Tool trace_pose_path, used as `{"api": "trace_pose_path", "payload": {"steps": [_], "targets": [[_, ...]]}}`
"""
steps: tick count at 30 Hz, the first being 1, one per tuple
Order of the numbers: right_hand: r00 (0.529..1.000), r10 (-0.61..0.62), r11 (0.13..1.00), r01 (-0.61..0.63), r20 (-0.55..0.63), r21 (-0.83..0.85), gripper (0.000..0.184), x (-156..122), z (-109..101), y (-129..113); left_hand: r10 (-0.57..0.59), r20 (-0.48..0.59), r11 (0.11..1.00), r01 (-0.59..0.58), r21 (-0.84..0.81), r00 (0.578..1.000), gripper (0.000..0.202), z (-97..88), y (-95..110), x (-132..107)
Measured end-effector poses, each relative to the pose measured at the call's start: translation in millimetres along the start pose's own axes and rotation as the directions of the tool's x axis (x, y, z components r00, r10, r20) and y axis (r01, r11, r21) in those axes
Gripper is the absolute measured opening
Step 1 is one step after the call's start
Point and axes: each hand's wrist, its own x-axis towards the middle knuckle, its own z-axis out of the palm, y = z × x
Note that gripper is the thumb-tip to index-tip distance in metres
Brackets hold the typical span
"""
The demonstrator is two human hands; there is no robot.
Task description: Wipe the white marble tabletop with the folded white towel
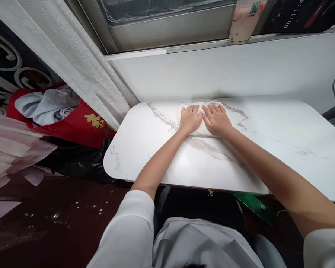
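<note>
A white folded cloth (202, 128) lies on the white marble-patterned table (145, 149), close to its far edge. My left hand (191, 119) rests flat on the cloth's left part, fingers stretched forward and slightly apart. On the right part lies my right hand (217, 120), also palm down with its fingers extended. The two thumbs point towards each other near the cloth's middle. Both palms press on top of the cloth rather than gripping it, and what is under them is hidden.
Behind the table, a drink cup (246, 22) and a phone showing a timer (301, 16) stand on the window ledge. To the left hangs a pale curtain (72, 48). Beyond it, a red bag (69, 128) holds grey cloth. A green object (255, 206) is below the table.
</note>
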Motion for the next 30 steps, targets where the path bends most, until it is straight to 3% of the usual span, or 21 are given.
{"api": "trace_pose_path", "payload": {"steps": [5,12,18,24,27,30], "targets": [[0.999,-0.032,0.999,0.030,-0.043,-0.041,0.058,-49.3,-15.1,-14.9,0.024,0.011,1.000,-0.024,0.015,1.000,0.047,-3.8,14.8,-44.4],[1.000,-0.020,0.992,0.019,-0.007,-0.129,0.060,-129.5,-43.3,-38.4,0.070,0.054,0.997,-0.071,0.020,0.996,0.049,-9.9,42.9,-116.6],[0.999,-0.042,0.991,0.037,-0.031,-0.131,0.058,-175.4,-57.6,-37.3,0.106,0.084,0.994,-0.107,0.006,0.991,0.051,-9.0,65.5,-155.4],[0.998,-0.065,0.989,0.068,0.023,-0.128,0.060,-180.6,-63.9,-22.7,0.131,0.117,0.991,-0.130,-0.011,0.985,0.052,-5.7,77.4,-156.0],[0.999,-0.037,0.991,0.041,0.030,-0.125,0.059,-165.8,-61.3,-11.9,0.128,0.126,0.992,-0.126,-0.021,0.984,0.051,-2.0,78.4,-137.4],[1.000,0.004,0.993,-0.001,0.030,-0.116,0.058,-139.4,-54.8,4.5,0.131,0.114,0.991,-0.128,-0.028,0.985,0.049,4.6,77.0,-103.7]]}}
